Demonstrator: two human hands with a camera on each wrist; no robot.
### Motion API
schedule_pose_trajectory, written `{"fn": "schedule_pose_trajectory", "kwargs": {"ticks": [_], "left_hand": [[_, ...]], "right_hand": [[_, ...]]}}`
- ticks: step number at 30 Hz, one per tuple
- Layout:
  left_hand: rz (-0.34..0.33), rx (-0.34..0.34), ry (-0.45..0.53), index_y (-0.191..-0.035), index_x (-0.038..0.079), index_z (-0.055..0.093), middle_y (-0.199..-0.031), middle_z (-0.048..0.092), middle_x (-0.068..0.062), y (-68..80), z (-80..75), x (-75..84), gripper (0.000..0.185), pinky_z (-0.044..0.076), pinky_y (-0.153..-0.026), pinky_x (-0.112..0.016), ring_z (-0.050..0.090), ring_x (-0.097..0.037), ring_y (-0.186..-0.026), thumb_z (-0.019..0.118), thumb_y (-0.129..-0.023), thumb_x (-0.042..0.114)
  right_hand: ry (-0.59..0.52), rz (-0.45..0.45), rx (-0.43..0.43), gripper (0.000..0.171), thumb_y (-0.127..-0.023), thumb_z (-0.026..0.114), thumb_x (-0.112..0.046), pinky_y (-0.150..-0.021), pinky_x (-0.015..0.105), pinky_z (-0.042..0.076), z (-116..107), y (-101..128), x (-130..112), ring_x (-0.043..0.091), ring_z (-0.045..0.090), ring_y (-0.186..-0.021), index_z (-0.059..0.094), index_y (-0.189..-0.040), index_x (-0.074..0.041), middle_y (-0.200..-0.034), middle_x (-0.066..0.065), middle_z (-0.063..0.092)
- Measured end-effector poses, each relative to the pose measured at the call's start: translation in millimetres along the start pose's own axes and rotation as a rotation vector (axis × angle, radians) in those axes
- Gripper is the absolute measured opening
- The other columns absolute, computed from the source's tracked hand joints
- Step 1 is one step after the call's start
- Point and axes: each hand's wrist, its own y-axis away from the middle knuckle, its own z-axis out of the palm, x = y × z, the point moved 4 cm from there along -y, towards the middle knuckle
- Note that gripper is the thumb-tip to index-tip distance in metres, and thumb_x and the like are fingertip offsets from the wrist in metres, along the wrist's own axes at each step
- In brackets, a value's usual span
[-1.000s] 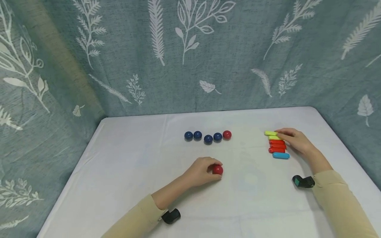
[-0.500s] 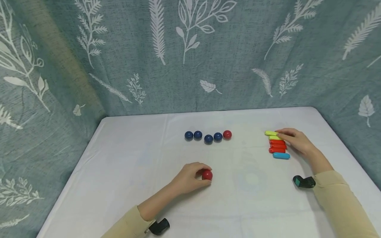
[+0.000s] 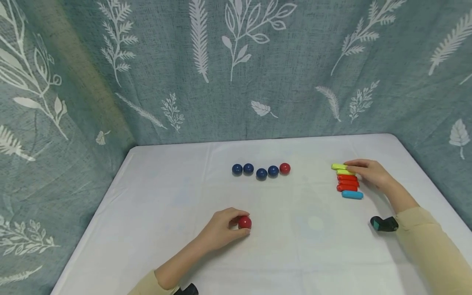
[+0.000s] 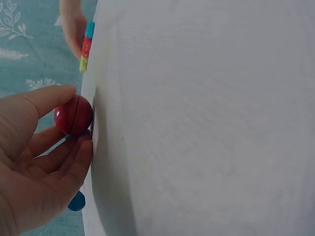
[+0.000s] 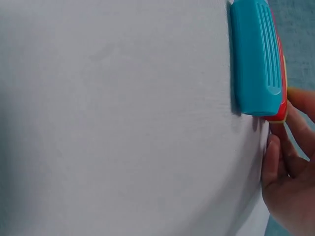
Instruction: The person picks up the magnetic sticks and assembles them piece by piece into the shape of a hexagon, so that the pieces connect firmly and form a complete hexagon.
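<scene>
My left hand (image 3: 236, 223) pinches a red ball (image 3: 245, 222) between thumb and fingers, low over the white table (image 3: 166, 213) near its front middle. The left wrist view shows the same red ball (image 4: 74, 114) held at my fingertips (image 4: 81, 150). At the right, my right hand (image 3: 359, 169) rests beside a stack of short sticks, its fingertips touching the two yellow-green sticks (image 3: 340, 167). Red sticks (image 3: 347, 183) lie below those, then a blue stick (image 3: 352, 195). The right wrist view shows the blue stick (image 5: 253, 56) close up with my fingers (image 5: 283, 162) loosely bent beside it.
Several dark blue balls (image 3: 261, 173) and one red ball (image 3: 284, 168) lie in a row at the table's middle back. A leaf-patterned curtain (image 3: 236, 69) closes in the back and sides. A black wrist camera (image 3: 384, 223) sits on my right forearm.
My left hand has drawn the red ball toward me and to the left. The right hand and the sticks have stayed in place.
</scene>
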Motion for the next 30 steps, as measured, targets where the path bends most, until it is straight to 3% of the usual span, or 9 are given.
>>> {"fn": "schedule_pose_trajectory", "kwargs": {"ticks": [7,13,22,30], "left_hand": [[0.019,0.024,0.029,-0.119,0.009,0.060,-0.108,0.062,0.002,0.8,-0.1,-2.1,0.044,0.048,-0.080,-0.024,0.057,-0.010,-0.093,0.073,-0.079,0.025],[0.041,0.049,0.099,-0.116,0.008,0.061,-0.106,0.062,0.001,1.6,0.4,-3.3,0.040,0.048,-0.079,-0.021,0.060,-0.010,-0.093,0.073,-0.078,0.017],[0.046,0.077,0.165,-0.115,0.006,0.062,-0.107,0.062,-0.001,0.9,1.8,-3.7,0.037,0.047,-0.080,-0.020,0.060,-0.013,-0.096,0.072,-0.080,0.011],[0.060,0.101,0.192,-0.114,0.006,0.063,-0.107,0.062,-0.002,-1.5,1.3,-3.3,0.035,0.048,-0.080,-0.021,0.059,-0.011,-0.095,0.070,-0.080,0.006]], "right_hand": [[0.139,-0.012,0.011,0.057,-0.092,0.050,-0.043,-0.090,0.047,0.040,1.2,-5.3,-13.9,0.038,0.038,-0.112,0.046,-0.130,0.000,-0.133,0.026,0.039],[0.224,-0.088,0.002,0.046,-0.093,0.052,-0.032,-0.076,0.033,0.045,8.6,-5.9,-34.2,0.035,0.046,-0.103,0.051,-0.126,0.000,-0.123,0.025,0.049],[0.339,-0.220,0.036,0.033,-0.090,0.057,-0.021,-0.073,0.038,0.047,28.5,-7.4,-57.0,0.029,0.052,-0.092,0.060,-0.117,-0.002,-0.110,0.019,0.058],[0.377,-0.396,0.033,0.026,-0.086,0.063,-0.011,-0.077,0.043,0.047,50.7,-3.6,-72.0,0.027,0.054,-0.089,0.063,-0.111,-0.002,-0.104,0.015,0.061]]}}
